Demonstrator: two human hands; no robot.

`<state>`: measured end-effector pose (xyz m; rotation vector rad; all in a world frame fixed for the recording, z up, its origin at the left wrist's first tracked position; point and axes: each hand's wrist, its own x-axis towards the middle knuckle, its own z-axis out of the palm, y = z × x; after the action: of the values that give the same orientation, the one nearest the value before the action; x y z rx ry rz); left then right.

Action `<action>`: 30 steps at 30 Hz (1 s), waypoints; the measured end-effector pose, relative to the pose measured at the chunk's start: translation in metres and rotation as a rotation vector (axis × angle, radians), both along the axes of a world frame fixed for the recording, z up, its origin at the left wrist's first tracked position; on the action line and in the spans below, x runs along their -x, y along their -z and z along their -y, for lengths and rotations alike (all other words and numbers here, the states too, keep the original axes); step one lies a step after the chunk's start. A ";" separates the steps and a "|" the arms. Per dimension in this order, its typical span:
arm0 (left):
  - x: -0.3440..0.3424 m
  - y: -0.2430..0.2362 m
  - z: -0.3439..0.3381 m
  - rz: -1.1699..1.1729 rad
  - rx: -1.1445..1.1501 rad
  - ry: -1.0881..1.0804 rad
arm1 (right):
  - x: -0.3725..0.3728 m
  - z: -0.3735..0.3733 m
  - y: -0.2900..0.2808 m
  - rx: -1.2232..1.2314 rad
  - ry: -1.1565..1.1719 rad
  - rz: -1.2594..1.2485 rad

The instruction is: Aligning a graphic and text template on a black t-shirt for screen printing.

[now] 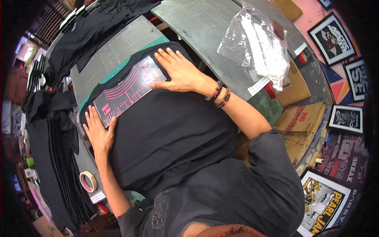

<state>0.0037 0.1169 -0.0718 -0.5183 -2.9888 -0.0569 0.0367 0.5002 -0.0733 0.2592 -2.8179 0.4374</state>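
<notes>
A black T-shirt (pixel 169 126) is spread over a board, its neckline toward the far side. Across it, just below the collar, lies a clear plastic alignment ruler (pixel 128 91) with pink curved lines and markings. My left hand (pixel 98 132) rests flat at the ruler's left end, thumb along the near edge and fingers stretched out. At the other end my right hand (pixel 179 73) lies spread on the shirt, its thumb touching the ruler. A green edge (pixel 114 71) of the surface underneath shows beyond the collar.
Stacked black shirts (pixel 55 158) hang at the left, beside a roll of tape (pixel 88 181). More black cloth (pixel 98 29) lies at the far left. Clear plastic bags (pixel 256 47) sit on a grey board (pixel 197 23) to the right. Framed pictures (pixel 345 119) and a cardboard box (pixel 302 126) stand farther right.
</notes>
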 end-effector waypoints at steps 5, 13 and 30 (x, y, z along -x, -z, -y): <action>0.001 0.006 0.009 -0.021 -0.014 -0.017 | -0.042 -0.076 -0.064 0.204 0.280 -0.066; 0.005 0.008 0.012 -0.007 -0.014 -0.002 | -0.161 -0.235 -0.061 -0.133 0.774 0.198; 0.007 0.015 0.016 -0.022 -0.033 -0.001 | -0.166 -0.249 -0.057 0.107 0.687 0.349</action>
<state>-0.0035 0.1011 -0.0872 -0.5108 -2.9612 -0.0995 0.2029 0.7495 -0.0159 -0.8586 -2.9436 0.4958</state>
